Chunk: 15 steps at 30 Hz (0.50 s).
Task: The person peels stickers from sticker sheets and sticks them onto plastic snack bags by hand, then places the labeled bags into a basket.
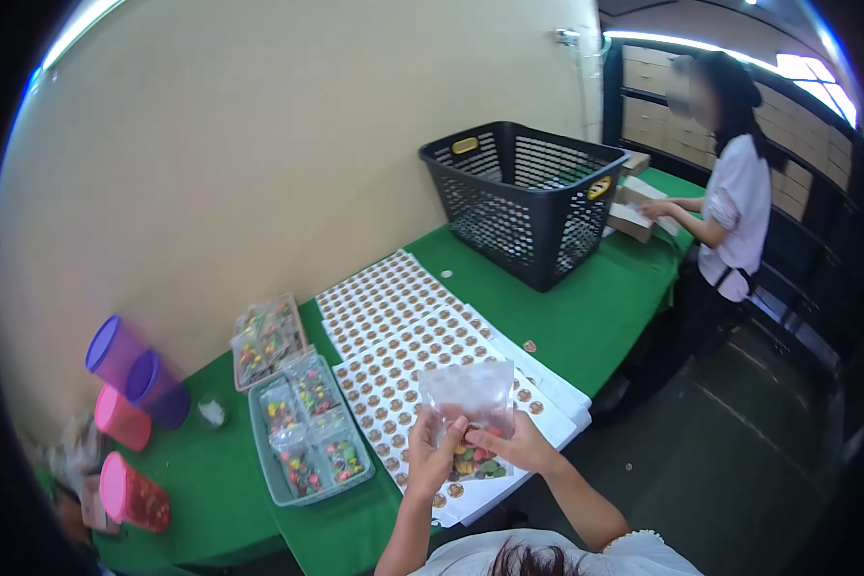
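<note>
Between my two hands is a clear plastic pouch (468, 386) with colourful pieces, red, yellow and green, in its lower part. My left hand (434, 451) grips the pouch's left side, its thumb on the front. On the right side my right hand (516, 442) holds it too, with thumb and fingers near the middle. Beneath the pouch lie sheets of round brown stickers (394, 374) on white backing. Left of them stands a grey-green tray (283, 485) holding several filled pouches.
A second tray (302, 331) of filled pouches sits behind. Pink and purple containers (125, 422) stand at the left. A black basket (518, 197) rests on the green cloth (480, 278) near the wall. At the far right, a person (739, 192) handles cardboard boxes (634, 221).
</note>
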Motion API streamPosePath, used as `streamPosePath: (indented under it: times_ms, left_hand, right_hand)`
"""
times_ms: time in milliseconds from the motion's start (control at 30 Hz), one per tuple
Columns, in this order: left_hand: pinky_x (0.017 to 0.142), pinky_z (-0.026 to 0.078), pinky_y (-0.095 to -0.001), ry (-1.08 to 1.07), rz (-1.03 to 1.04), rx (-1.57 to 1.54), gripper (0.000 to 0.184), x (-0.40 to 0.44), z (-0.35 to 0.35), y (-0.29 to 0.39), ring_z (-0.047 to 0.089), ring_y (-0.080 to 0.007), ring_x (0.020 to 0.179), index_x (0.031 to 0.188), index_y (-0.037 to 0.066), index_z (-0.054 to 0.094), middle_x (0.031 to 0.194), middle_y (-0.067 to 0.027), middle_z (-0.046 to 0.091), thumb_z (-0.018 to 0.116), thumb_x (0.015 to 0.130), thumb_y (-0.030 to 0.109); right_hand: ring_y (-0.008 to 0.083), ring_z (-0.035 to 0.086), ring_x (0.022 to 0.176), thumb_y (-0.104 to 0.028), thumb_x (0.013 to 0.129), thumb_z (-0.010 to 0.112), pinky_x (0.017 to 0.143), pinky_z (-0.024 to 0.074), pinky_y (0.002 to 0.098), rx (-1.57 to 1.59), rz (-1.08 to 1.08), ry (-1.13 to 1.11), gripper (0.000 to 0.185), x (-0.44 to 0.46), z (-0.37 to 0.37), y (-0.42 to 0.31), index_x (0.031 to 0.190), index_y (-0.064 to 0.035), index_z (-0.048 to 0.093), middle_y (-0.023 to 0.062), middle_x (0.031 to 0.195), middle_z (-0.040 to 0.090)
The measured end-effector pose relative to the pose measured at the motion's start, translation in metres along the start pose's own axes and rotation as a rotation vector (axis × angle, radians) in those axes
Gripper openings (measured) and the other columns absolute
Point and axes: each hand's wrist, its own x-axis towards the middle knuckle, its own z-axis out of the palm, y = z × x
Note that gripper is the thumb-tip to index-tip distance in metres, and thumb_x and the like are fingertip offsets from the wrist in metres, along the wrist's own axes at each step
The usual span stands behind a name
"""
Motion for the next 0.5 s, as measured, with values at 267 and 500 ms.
streamPosePath:
  times_ms: [267, 500]
  left_hand:
    - [0.063, 0.039, -0.0217, -0.201, -0.024, -0.121, 0.011, -0.007, -0.004, -0.022, 0.05, -0.0092, 0.069, 0.075, -0.001, 0.061, 0.072, -0.005, 0.057, 0.061, 0.076, 0.01]
    - [0.054, 0.037, -0.0203, -0.382, -0.026, -0.182, 0.016, -0.028, 0.04, -0.035, 0.048, -0.0076, 0.057, 0.063, 0.001, 0.056, 0.061, -0.004, 0.054, 0.059, 0.077, 0.008]
  right_hand:
    - [0.0068, 0.056, 0.06, -0.015, 0.077, 0.063, 0.056, 0.0467, 0.0202, -0.15, 0.163, 0.151, 0.022, -0.075, 0.01, 0.012, 0.092, 0.0005, 0.058, 0.0061, 0.079, 0.061]
    - [0.0077, 0.059, 0.063, -0.011, 0.074, 0.064, 0.058, 0.0462, 0.0185, -0.306, 0.004, 0.421, 0.029, -0.116, 0.006, 0.027, 0.098, 0.0028, 0.056, 0.0068, 0.082, 0.061]
